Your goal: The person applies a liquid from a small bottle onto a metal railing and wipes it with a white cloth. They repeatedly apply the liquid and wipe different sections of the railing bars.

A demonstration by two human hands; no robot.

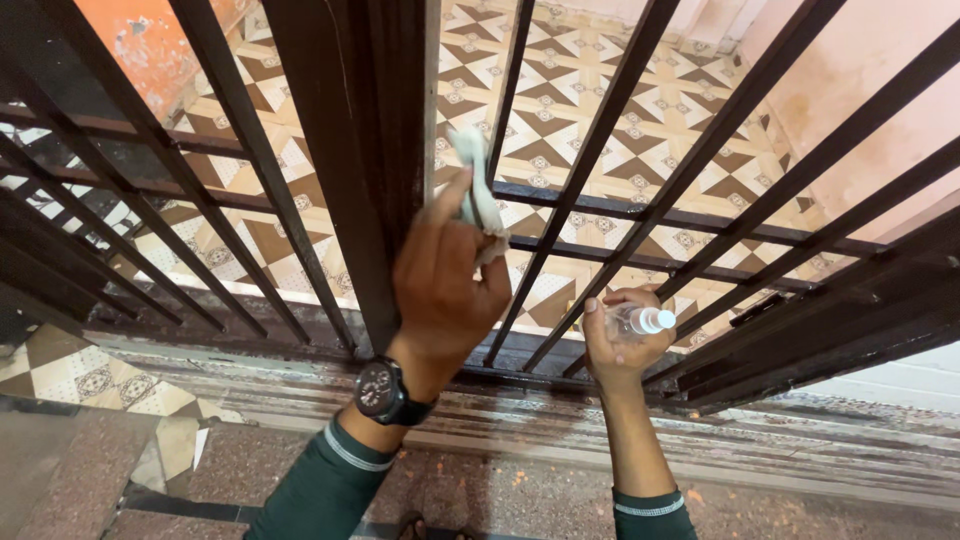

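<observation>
- Against the gate (640, 120), a cloth (478, 185) is gripped in the left hand (440, 285) and pressed to the wide post (365, 150).
- A small clear bottle (640, 320) is clasped in the right hand (622, 335), lower and to the right.
- Post axis: upright, directly ahead of the left hand, which is nearer.

Two hands show: the left hand (440, 285) with one white cloth (478, 190), the right hand (620, 340) with one clear spray bottle (640, 320); one wristwatch (383, 390).
</observation>
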